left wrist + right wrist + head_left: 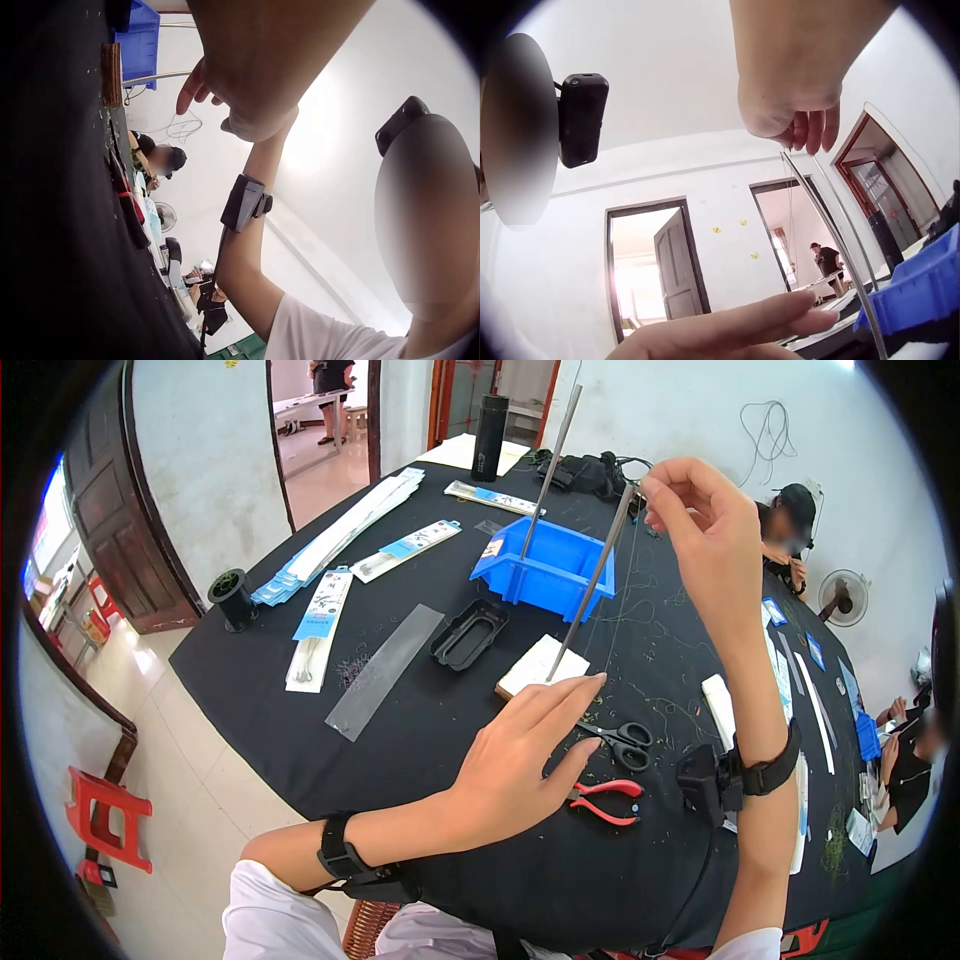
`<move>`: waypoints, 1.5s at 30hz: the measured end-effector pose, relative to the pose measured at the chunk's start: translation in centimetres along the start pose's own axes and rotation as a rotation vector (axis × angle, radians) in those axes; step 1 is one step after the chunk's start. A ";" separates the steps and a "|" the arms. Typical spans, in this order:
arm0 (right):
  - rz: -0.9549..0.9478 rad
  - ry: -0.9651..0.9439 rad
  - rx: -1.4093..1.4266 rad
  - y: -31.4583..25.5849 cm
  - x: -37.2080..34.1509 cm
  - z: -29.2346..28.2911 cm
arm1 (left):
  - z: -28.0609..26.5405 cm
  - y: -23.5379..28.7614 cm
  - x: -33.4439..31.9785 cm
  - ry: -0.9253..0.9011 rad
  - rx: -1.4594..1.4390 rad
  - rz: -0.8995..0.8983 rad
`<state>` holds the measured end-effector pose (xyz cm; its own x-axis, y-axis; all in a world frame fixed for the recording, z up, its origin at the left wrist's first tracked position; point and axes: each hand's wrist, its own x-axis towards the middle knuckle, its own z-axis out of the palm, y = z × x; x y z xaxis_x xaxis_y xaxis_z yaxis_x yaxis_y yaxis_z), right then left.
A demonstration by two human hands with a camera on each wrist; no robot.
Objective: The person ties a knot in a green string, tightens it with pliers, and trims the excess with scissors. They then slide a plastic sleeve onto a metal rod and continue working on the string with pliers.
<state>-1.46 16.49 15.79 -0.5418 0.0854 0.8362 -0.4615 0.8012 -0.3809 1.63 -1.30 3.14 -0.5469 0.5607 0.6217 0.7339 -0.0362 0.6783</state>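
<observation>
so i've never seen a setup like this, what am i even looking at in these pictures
No machine here: the left grip and right grip are a person's bare hands. The wide downward picture comes from a head camera; the other two from cameras strapped to the wrists. On the black tablecloth are a blue bin, a black tray, scissors and red-handled pliers, among other things. The left grip is by a white-topped block, fingers extended, holding nothing. The right grip seems to pinch fine thread by a metal rod's top.

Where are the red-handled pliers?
In the head view, the red-handled pliers lie right of centre on the black cloth, just below the scissors, beside the left hand.
</observation>
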 end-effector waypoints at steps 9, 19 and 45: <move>-0.007 0.011 -0.058 -0.2 -0.1 0.1 | 0.2 0.1 -0.2 -0.011 0.004 0.005; 0.226 -0.116 0.068 -0.9 -3.5 0.3 | 0.2 0.4 -0.3 -0.021 0.200 0.117; 0.921 -0.116 1.113 4.4 -14.5 3.7 | 13.3 4.5 12.0 -0.706 0.420 -0.001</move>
<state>1.79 16.56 0.54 -0.9699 0.2152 0.1142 -0.1912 -0.3821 -0.9041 3.74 16.29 8.46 -0.2681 0.9542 0.1330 0.8998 0.1987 0.3884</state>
